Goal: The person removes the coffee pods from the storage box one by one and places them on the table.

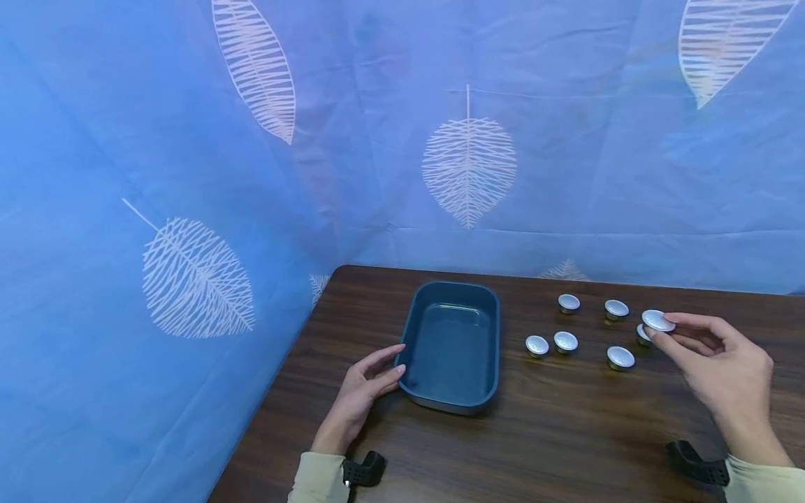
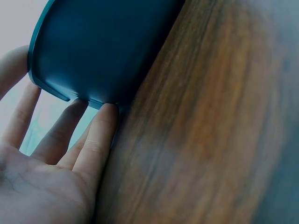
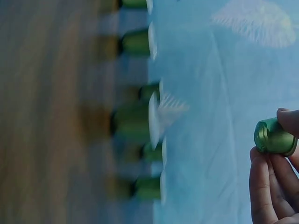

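My right hand (image 1: pixel 723 367) pinches a green coffee capsule (image 3: pixel 275 140) with a silver lid between thumb and fingers, lifted off the table at the right. In the head view it partly covers another capsule (image 1: pixel 643 336) standing just below it. My left hand (image 1: pixel 358 395) touches the left side of a dark blue rectangular baking dish (image 1: pixel 449 407), its fingers (image 2: pixel 96 142) stretched out against the outer wall and rim. No capsule shows inside the dish. Between the dish and my right hand stand several more capsules (image 1: pixel 565 341), lids up.
The dark brown wooden table (image 1: pixel 534 440) ends at the back against a blue curtain (image 1: pixel 390 175) with white leaf prints. A black band (image 1: pixel 366 469) sits on the left wrist, and another band (image 1: pixel 698 464) on the right.
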Demonstrator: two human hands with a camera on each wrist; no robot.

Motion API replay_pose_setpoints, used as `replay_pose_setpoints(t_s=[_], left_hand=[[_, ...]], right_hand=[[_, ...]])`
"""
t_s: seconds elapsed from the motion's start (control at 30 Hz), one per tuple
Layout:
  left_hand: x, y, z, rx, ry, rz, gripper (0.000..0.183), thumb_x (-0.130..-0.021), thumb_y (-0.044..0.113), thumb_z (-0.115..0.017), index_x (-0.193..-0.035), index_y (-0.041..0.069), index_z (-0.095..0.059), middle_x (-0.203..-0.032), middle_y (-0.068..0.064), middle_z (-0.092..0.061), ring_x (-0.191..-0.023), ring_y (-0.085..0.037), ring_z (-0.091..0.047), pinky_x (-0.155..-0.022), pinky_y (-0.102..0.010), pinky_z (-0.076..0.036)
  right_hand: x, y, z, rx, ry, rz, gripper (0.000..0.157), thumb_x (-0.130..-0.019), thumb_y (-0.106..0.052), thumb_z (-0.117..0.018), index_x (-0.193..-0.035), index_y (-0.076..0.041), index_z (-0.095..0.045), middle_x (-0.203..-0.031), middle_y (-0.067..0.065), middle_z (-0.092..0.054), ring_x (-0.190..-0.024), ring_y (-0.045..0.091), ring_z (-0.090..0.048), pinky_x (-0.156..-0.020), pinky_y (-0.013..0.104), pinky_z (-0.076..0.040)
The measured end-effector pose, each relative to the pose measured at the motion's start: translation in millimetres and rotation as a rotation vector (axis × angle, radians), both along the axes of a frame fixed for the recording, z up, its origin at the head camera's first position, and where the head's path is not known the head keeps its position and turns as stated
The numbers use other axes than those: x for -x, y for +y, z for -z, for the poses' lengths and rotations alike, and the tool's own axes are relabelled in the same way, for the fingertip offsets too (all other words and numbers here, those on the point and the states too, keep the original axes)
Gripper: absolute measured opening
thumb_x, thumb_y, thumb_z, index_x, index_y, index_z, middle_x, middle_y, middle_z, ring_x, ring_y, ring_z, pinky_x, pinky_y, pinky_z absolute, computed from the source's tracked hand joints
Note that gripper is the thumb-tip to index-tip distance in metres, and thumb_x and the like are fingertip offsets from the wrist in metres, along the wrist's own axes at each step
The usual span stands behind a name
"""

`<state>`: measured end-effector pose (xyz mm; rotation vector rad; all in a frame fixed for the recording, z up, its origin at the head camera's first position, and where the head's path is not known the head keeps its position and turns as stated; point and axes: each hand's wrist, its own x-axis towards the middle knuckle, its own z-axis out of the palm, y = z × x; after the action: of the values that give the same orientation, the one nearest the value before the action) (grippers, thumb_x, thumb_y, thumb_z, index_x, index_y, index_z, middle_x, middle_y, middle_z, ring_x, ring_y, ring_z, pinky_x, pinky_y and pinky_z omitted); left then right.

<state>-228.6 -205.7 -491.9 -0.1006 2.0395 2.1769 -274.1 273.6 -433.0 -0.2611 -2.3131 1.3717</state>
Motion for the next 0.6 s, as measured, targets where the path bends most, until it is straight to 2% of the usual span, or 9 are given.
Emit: replay_pose_setpoints(t_s=[0.2, 0.33, 0.4, 0.47, 0.53, 0.6], left_hand=[[-0.5, 0.1, -0.8, 0.002, -0.012, -0.007, 0.046, -0.089, 0.032, -0.070, -0.133, 0.024, -0.059, -0.146, -0.001, -0.046, -0.131, -0.024, -0.047, -0.098, -0.034, -0.050], [-1.0, -0.5, -0.8, 0.007, -0.019, -0.006, 0.046, -0.090, 0.033, -0.069, -0.133, 0.024, -0.059, -0.146, -0.002, -0.045, -0.131, -0.024, -0.047, -0.098, -0.035, -0.049], [-1.3, -1.3, -1.0, 0.008, -0.024, -0.005, 0.046, -0.089, 0.035, -0.070, -0.133, 0.025, -0.059, -0.147, -0.002, -0.045, -0.131, -0.024, -0.047, -0.099, -0.035, -0.049], [-1.5, -1.6, -1.5, 0.007, -0.029, -0.002, 0.047, -0.089, 0.036, -0.070, -0.133, 0.025, -0.059, -0.147, -0.002, -0.044, -0.131, -0.024, -0.048, -0.099, -0.035, -0.049], [-1.2, -1.4, -1.8, 0.001, -0.032, 0.000, 0.047, -0.089, 0.035, -0.070, -0.133, 0.025, -0.058, -0.147, -0.002, -0.044, -0.131, -0.024, -0.048, -0.099, -0.035, -0.049], [-0.6, -0.8, -2.0, 0.002, -0.033, -0.001, 0.047, -0.089, 0.035, -0.070, -0.133, 0.025, -0.058, -0.146, -0.002, -0.045, -0.130, -0.024, -0.049, -0.098, -0.035, -0.049]], right_hand=[[-7.0, 27.3, 25.5, -0.088, -0.056, 0.018, 0.039, -0.082, -0.030, -0.077, -0.116, -0.014, -0.066, -0.088, -0.040, -0.052, -0.073, -0.025, -0.053, -0.055, 0.005, -0.045], [-8.2, 37.4, 42.4, -0.175, -0.177, -0.016, 0.048, -0.080, -0.045, -0.076, -0.115, -0.013, -0.066, -0.079, -0.041, -0.053, -0.067, -0.025, -0.052, -0.052, 0.014, -0.047], [-7.5, 39.8, 47.2, -0.247, -0.249, -0.032, 0.056, -0.079, -0.054, -0.074, -0.115, -0.012, -0.067, -0.078, -0.031, -0.062, -0.064, -0.024, -0.049, -0.056, 0.022, -0.047], [-6.7, 41.6, 50.0, -0.326, -0.305, -0.046, 0.060, -0.078, -0.060, -0.072, -0.115, -0.012, -0.068, -0.082, -0.014, -0.071, -0.061, -0.021, -0.047, -0.058, 0.029, -0.044], [-6.1, 42.6, 51.5, -0.385, -0.330, -0.049, 0.062, -0.077, -0.062, -0.071, -0.114, -0.013, -0.069, -0.091, 0.004, -0.075, -0.059, -0.017, -0.046, -0.058, 0.032, -0.041], [-6.2, 43.6, 52.6, -0.406, -0.330, -0.059, 0.060, -0.078, -0.061, -0.071, -0.114, -0.013, -0.069, -0.101, 0.015, -0.073, -0.059, -0.013, -0.048, -0.056, 0.031, -0.041]])
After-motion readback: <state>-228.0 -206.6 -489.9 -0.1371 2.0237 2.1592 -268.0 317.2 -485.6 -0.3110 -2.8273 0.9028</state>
